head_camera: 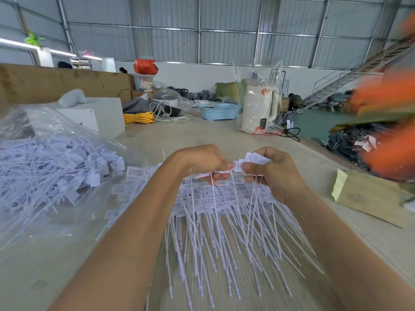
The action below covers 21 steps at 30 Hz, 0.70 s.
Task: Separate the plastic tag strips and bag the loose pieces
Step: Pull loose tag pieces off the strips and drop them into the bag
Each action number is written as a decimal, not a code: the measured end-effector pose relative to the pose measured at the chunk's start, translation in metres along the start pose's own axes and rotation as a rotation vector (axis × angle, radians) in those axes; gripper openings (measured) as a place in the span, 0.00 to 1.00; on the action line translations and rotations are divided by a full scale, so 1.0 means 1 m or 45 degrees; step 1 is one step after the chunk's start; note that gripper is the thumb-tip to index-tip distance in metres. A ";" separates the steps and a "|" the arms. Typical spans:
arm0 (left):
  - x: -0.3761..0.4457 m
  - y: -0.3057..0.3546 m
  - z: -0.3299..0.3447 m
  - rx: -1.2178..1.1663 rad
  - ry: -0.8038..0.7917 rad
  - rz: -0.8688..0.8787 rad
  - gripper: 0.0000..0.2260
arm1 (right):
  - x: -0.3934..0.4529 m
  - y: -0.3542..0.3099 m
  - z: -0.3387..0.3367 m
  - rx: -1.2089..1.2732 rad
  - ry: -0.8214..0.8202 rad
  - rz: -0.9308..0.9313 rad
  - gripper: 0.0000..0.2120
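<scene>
A row of joined white plastic tag strips (235, 169) is held up between both hands over the table. My left hand (202, 162) grips its left end, and my right hand (269, 171) grips a bunch of tag heads at the right end; their thin tails hang down from my fingers. Under my hands a pile of more white tag strips (224, 221) lies on the wooden table (202, 133), tails pointing toward me. At the left, a clear plastic bag (56, 158) lies open on the table, full of loose white tags.
A cardboard box (370, 198) lies at the table's right edge. Farther back stand a white kettle in clear wrap (258, 108), a blue basket (219, 111), yellow cord (138, 117) and a white box (101, 117). Blurred orange things (390, 131) fill the right side.
</scene>
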<state>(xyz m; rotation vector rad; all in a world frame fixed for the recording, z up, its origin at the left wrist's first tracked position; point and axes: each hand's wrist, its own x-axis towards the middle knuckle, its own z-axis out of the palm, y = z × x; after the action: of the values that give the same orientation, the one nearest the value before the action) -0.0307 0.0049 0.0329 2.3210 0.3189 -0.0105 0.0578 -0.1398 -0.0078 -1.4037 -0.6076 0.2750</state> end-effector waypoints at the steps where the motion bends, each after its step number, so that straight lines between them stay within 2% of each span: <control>1: 0.000 0.001 0.001 -0.044 -0.011 -0.009 0.16 | 0.000 0.000 0.001 0.014 0.023 -0.006 0.11; 9: -0.002 0.006 0.003 -0.174 -0.055 -0.076 0.16 | 0.003 0.003 0.003 0.102 0.078 0.078 0.10; 15: 0.001 0.005 0.005 -0.104 -0.037 -0.109 0.14 | 0.005 0.004 0.000 0.068 0.091 0.118 0.09; 17: 0.000 -0.002 0.000 -0.042 -0.046 -0.120 0.16 | 0.008 0.000 -0.017 0.182 0.177 0.198 0.07; 21: 0.000 -0.019 -0.003 0.137 -0.053 -0.213 0.17 | 0.013 -0.016 -0.053 0.569 0.367 0.302 0.14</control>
<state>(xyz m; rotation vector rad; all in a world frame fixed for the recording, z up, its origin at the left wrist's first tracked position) -0.0358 0.0196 0.0221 2.3897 0.5018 -0.1621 0.0948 -0.1800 0.0079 -1.0531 -0.1265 0.3644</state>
